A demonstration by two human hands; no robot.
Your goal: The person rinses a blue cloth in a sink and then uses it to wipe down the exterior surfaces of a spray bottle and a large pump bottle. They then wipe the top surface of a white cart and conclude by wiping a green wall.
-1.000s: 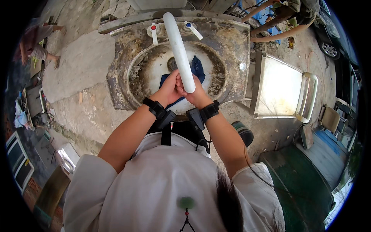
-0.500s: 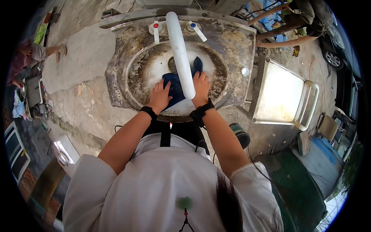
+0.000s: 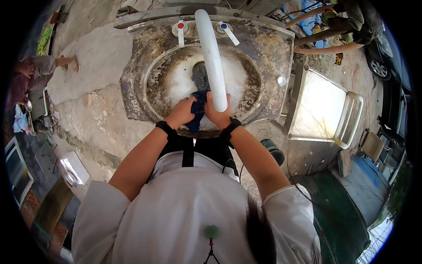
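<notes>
A dark blue cloth [image 3: 194, 125] is bunched up between my hands, in the near part of a stained oval sink [image 3: 251, 83]. My left hand [image 3: 180, 113] grips its left side, with the fingers curled in toward the middle. On the other side my right hand [image 3: 217, 118] holds the cloth, partly covered by the thick white faucet spout [image 3: 210, 57] that reaches over the basin. Past the cloth, the dark drain area [image 3: 200, 75] shows in the white bottom of the basin. I wear a black band on each wrist.
Behind the basin are a red-marked tap handle [image 3: 180, 33] and a blue-marked one [image 3: 229, 33]. A pale metal cart [image 3: 318, 105] with a tubular handle stands to the right. At far left a person's leg [image 3: 63, 61] shows. Bare branches [image 3: 325, 37] reach in at the upper right.
The cloth was spread in the basin under my flattened hands; now it is gathered into a bunch. My hands have drawn together around it, uncovering the drain. The person at left has shifted.
</notes>
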